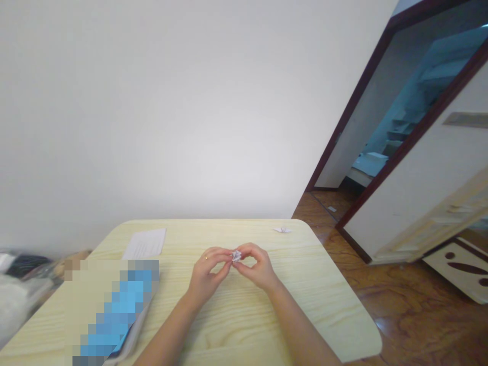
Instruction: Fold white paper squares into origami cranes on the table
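My left hand (pixel 208 272) and my right hand (pixel 257 267) meet above the middle of the pale wooden table (pixel 244 315). Between their fingertips is a small folded piece of white paper (pixel 237 256), pinched from both sides. A ring sits on one finger of my left hand. Further along the table, beyond my right hand, lies a small folded paper figure (pixel 282 230), possibly a crane. Neither hand touches it. A flat sheet of white paper (pixel 145 243) lies near the far edge, to the left of my hands.
A large pixelated patch (pixel 114 310) hides something blue on the table's left side. Soft items (pixel 23 284) sit beyond the left edge. A white wall stands behind the table. To the right are a wooden floor (pixel 400 284) and an open door (pixel 419 193).
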Tool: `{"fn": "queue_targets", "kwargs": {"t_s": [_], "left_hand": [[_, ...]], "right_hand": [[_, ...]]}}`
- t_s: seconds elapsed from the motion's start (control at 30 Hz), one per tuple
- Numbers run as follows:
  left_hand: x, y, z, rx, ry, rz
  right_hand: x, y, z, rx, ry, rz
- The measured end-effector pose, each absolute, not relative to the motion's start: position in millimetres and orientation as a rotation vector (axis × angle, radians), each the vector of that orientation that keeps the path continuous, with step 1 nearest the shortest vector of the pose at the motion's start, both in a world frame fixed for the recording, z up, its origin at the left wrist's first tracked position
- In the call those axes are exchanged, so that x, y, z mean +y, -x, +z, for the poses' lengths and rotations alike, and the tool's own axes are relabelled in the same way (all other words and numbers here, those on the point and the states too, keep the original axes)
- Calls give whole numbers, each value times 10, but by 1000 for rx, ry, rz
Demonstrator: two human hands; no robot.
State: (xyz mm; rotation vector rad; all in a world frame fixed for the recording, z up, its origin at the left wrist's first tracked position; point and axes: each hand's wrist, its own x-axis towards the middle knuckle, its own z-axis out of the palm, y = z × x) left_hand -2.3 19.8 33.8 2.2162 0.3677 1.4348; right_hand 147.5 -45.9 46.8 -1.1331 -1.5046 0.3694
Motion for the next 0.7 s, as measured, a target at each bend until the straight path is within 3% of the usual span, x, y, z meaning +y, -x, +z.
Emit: {"fn": "queue_targets", "kwargs": {"t_s": [0.3, 0.7], "left_hand": [[151, -24, 246, 667, -1889, 1256], [257, -122, 145, 604, -1451, 1103]], "right_hand": [[-474, -1450, 477, -1468, 1166, 369], [-355, -1390, 270, -1164, 1169, 624]]}}
